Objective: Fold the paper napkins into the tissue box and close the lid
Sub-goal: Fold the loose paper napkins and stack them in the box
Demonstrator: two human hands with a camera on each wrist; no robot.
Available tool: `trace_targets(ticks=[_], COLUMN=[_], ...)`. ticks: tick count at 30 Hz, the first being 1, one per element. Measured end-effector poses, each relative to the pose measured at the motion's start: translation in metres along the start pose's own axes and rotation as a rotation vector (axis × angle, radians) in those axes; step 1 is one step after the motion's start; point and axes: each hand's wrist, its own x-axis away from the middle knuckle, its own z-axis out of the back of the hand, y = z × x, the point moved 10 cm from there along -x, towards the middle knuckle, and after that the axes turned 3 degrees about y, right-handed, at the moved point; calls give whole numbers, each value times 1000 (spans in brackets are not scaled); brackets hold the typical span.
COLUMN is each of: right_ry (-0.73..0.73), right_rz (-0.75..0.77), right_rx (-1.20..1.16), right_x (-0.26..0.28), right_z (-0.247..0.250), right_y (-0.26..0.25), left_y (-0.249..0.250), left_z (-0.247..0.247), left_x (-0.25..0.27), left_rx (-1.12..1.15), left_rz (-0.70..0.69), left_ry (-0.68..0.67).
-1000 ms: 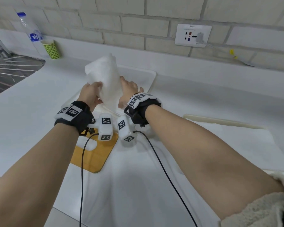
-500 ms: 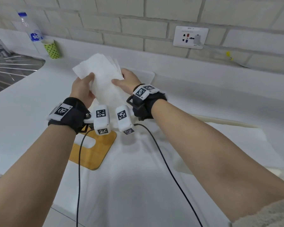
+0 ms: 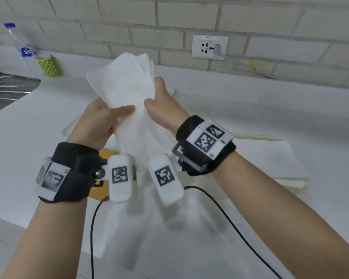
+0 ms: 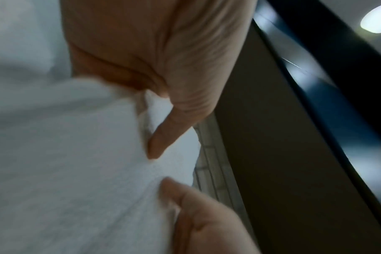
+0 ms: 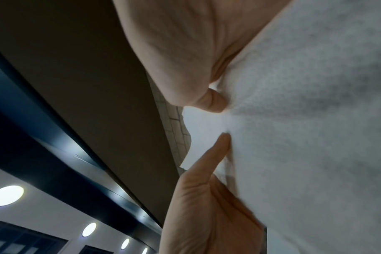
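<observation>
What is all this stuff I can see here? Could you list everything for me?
paper napkins: one stack, white, held up over the counter
water bottle: one, clear with blue cap, far left by the wall
cup: one, green patterned, beside the bottle
wall socket: one, white, on the brick wall
wooden board: one, orange-brown, under the left wrist
counter: one, white
left hand: grips the napkins
right hand: pinches the napkins
</observation>
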Motion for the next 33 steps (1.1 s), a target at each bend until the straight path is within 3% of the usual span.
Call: trace_targets(ticks=[5, 10, 14, 19, 23, 29, 33], right_ry=[7, 82, 49, 242, 223, 235, 242], right_rz=[-27, -25, 6, 57, 98, 47, 95], right_rx=[-50, -268, -253, -249, -293, -155, -322], right_x=[59, 101, 129, 155, 165, 172, 171], right_z=[14, 38, 40, 52, 47, 49, 45], right_y=[29, 52, 63, 79, 81, 103, 94], left_y=[6, -23, -31, -56, -49, -67, -53], left_z=[-30, -58, -76, -109, -122, -135, -120], left_x=[46, 76, 96, 123, 143, 153, 145], left_rx=[-133, 122, -7, -57, -133, -165, -121], left_rz=[-143, 42, -32, 6, -71, -55, -150], left_ry=[40, -65, -146, -226, -168, -250, -91])
